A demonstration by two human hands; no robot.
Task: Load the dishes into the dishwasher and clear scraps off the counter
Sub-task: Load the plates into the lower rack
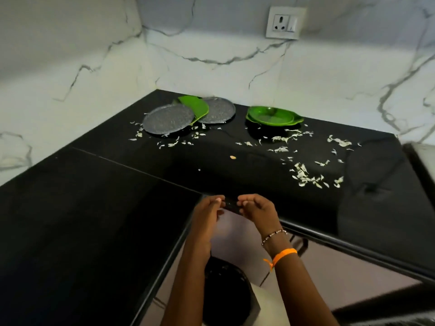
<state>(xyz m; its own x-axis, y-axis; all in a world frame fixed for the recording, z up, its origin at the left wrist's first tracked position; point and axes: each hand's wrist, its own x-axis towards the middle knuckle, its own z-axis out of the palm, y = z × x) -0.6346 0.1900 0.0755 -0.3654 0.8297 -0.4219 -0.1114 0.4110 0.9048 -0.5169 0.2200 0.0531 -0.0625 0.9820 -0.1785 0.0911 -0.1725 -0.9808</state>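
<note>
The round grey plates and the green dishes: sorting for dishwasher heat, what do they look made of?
The two round grey plates look like metal or stone-coated ware: a speckled, matte, grainy face with a thin raised rim. I cannot tell which. The stacked green dishes look like glossy moulded plastic, semi-translucent with bright highlights.

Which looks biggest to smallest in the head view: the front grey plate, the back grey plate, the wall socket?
1. Front grey plate, largest.
2. Back grey plate, partly under a green plate and farther off, so true size may match.
3. Wall socket, smallest.
</note>
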